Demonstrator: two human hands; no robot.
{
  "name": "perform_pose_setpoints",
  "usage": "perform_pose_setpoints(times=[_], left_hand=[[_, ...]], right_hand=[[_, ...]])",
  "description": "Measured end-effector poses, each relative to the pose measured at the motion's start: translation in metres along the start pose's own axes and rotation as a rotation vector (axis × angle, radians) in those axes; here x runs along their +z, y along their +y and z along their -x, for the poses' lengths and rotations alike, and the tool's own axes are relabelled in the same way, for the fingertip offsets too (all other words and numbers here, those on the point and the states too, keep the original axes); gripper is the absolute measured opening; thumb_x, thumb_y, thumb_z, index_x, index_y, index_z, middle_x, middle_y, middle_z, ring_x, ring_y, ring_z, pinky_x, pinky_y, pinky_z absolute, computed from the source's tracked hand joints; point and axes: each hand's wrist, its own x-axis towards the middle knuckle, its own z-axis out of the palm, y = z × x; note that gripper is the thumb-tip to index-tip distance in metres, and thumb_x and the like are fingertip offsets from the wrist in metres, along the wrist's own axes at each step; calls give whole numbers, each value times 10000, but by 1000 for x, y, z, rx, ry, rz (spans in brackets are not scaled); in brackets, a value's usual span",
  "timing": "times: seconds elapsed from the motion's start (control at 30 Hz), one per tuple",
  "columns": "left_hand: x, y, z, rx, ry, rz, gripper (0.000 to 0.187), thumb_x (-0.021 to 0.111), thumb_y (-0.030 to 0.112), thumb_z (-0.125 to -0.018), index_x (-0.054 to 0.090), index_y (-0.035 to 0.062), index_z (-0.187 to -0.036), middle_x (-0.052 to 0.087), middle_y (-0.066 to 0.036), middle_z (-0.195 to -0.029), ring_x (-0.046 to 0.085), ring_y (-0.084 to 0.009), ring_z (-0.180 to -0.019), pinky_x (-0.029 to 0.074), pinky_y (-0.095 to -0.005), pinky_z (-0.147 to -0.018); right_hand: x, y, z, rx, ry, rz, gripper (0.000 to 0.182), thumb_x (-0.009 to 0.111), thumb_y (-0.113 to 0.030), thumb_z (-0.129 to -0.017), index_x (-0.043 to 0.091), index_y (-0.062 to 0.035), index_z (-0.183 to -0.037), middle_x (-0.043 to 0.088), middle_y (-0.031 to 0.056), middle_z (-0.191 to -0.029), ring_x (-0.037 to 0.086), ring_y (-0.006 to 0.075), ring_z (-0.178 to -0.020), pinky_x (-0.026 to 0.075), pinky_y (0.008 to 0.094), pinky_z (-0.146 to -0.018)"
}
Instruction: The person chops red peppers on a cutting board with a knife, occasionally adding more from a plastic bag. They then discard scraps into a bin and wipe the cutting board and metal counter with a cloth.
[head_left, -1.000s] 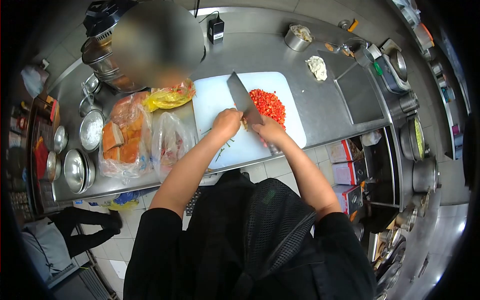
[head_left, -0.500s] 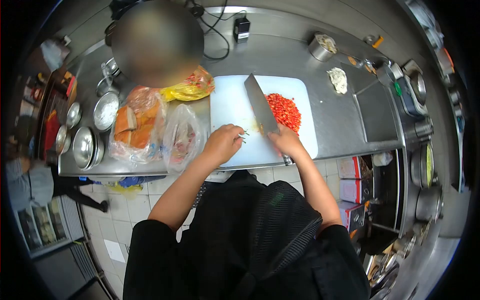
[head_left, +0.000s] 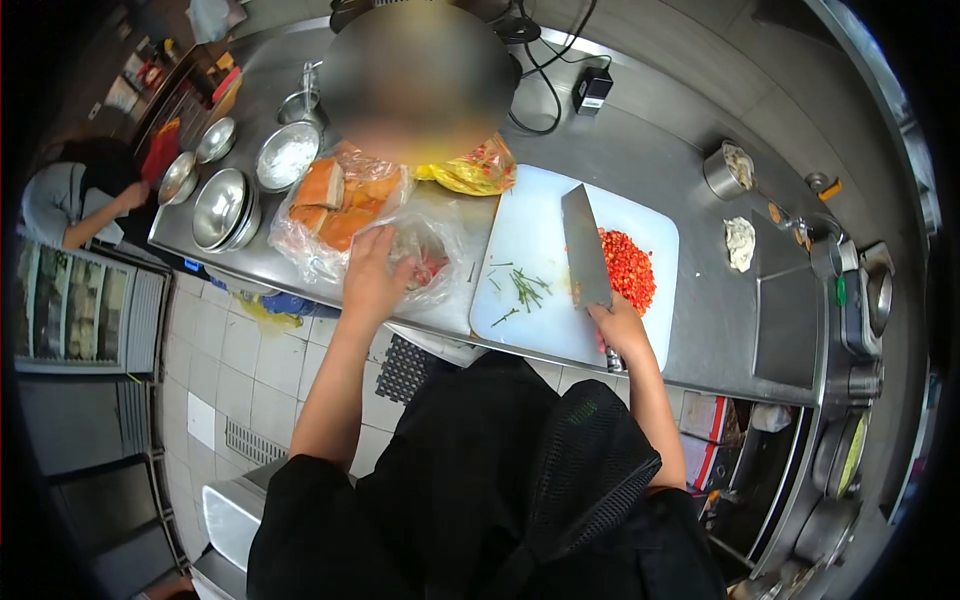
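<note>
My right hand [head_left: 620,325] grips the handle of a cleaver [head_left: 587,250], its broad blade lying over the white cutting board [head_left: 540,190]. Right of the blade is a heap of chopped red chillies [head_left: 628,272]. Several green stems [head_left: 525,288] lie scattered on the board's left half. My left hand [head_left: 372,275] is at the left side of a clear plastic bag [head_left: 440,250] with something red inside. Its thumb and fingers are apart and touch the bag; the fingertips are partly hidden. Just beyond is another bag, holding orange-brown blocks [head_left: 325,190].
Metal bowls [head_left: 220,208] stand at the left of the steel counter, and a yellow bag [head_left: 470,170] lies behind the board. To the right are a white lump [head_left: 740,245], a metal pot [head_left: 728,172] and a sink [head_left: 785,330]. Another person [head_left: 75,205] stands far left.
My left hand has moved left from the board to the clear bag, and green stems now lie on the board. The right hand still holds the cleaver. The view has shifted left.
</note>
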Motion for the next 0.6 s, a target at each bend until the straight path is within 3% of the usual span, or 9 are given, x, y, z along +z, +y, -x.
perform_pose_setpoints(times=[0.07,0.13,0.17,0.23,0.4,0.5,0.57,0.6], left_hand=[[4,9,6,51,41,-190,310,724,228,-799,694,26,-1032,649,-121,-1089,599,-319,-1032,474,-397,-889],[3,17,15,19,-425,-141,250,718,172,-745,688,22,-942,635,-110,-1050,583,-324,-1028,450,-451,-884],[4,26,23,13,-422,-144,250,718,172,-745,688,22,-942,635,-110,-1050,583,-324,-1028,450,-451,-884],[3,51,44,258,-375,-140,195,696,144,-733,682,34,-893,615,-111,-1028,561,-317,-1055,443,-412,-941],[19,64,72,205,-427,120,203,664,113,-756,700,41,-942,627,-96,-1144,575,-291,-1095,421,-447,-987],[16,63,70,143,-504,233,227,625,56,-746,686,14,-961,636,-125,-1150,574,-301,-1113,409,-451,-1012],[11,56,55,402,-452,265,209,601,42,-757,688,15,-945,661,-123,-1084,606,-310,-1060,452,-405,-981],[12,49,47,404,-452,264,209,601,42,-757,688,15,-945,661,-123,-1084,606,-310,-1060,452,-405,-981]], right_hand=[[-2,-6,2,-7,0,35,316,570,-229,-914,572,26,-1101,546,75,-597,528,174,-428,449,336,-429],[-1,-8,1,-37,-2,95,318,570,-230,-917,573,27,-1104,552,81,-599,534,178,-430,450,341,-434],[0,-9,0,-63,5,149,321,569,-231,-919,575,29,-1107,559,87,-600,540,182,-432,451,345,-438],[0,-15,3,-61,0,169,325,568,-231,-920,573,29,-1116,565,90,-609,543,184,-433,451,346,-437],[-1,-11,0,-59,12,144,331,562,-220,-918,571,25,-1140,573,98,-626,543,190,-429,452,347,-434],[-1,-8,-2,-26,-4,168,373,539,-243,-916,565,-6,-1203,652,168,-762,591,223,-461,497,366,-506],[-1,-4,-5,-31,-10,172,384,542,-245,-914,559,-5,-1213,656,177,-797,595,228,-464,501,365,-507],[-1,-5,-5,-32,-9,170,384,542,-245,-914,559,-5,-1213,656,177,-797,595,228,-464,501,365,-507]])
